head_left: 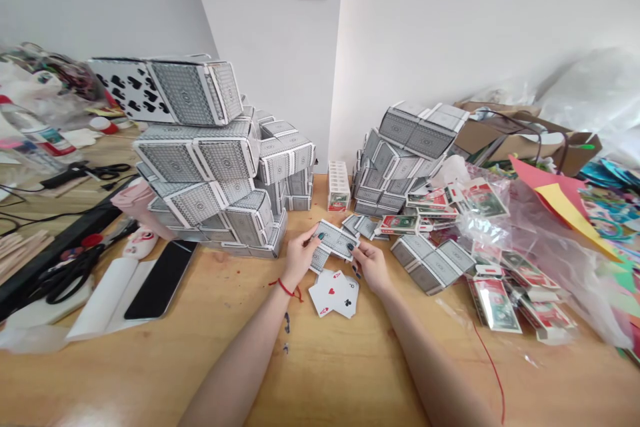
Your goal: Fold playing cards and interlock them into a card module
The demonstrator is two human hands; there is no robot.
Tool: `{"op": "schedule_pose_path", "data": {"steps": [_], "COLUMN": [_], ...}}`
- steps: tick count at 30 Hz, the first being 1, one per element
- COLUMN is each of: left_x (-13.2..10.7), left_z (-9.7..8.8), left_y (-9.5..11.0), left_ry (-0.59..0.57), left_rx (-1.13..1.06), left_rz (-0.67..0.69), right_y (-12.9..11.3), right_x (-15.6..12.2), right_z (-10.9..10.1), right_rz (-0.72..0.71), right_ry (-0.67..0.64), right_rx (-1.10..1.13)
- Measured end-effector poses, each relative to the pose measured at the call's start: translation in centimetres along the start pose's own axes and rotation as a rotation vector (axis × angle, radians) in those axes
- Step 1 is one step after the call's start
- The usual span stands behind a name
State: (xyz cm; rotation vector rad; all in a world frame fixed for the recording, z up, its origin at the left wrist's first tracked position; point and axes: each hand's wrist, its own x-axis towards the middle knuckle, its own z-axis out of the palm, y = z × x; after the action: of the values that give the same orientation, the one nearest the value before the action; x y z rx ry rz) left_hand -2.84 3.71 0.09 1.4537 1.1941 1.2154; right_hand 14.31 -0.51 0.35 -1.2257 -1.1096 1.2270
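Observation:
Between my two hands is a small piece made of joined playing cards [338,240], grey patterned backs facing up. My left hand [301,255] pinches its left end, thumb on top. At the right end, my right hand [370,265] grips it between thumb and fingers. Just below lie loose cards face up, with an ace of hearts [331,292] over a club card [349,300]. More grey-backed folded cards [361,225] rest behind my right hand. To its right sits a block of folded cards [433,263].
Tall stacks of card blocks stand at left [200,153] and right [417,137]. A row of card boxes [339,187] is between them. Opened card boxes [495,300] and plastic wrap [555,260] lie right. A black phone [161,279] and scissors [80,270] lie left.

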Motion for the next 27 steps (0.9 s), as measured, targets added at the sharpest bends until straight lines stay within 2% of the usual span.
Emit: {"op": "schedule_pose_path", "data": {"steps": [17, 23, 25, 27], "left_x": [-0.4, -0.4, -0.4, -0.3], "left_z": [0.7, 1.0, 1.0, 1.0], "left_y": [0.4, 0.5, 0.5, 0.5], "left_ry": [-0.088, -0.109, -0.118, -0.104], "left_rx": [-0.048, -0.108, -0.15, -0.172], "left_rz": [-0.048, -0.013, -0.011, -0.016], "right_y": [0.7, 0.7, 0.6, 0.3], "right_x": [0.3, 0.4, 0.4, 0.5], "right_z": [0.3, 0.4, 0.6, 0.6], "right_rz": [0.047, 0.04, 0.019, -0.047], "right_ry": [-0.029, -0.028, -0.005, 0.07], "right_rx": [0.046, 0.015, -0.043, -0.123]}}
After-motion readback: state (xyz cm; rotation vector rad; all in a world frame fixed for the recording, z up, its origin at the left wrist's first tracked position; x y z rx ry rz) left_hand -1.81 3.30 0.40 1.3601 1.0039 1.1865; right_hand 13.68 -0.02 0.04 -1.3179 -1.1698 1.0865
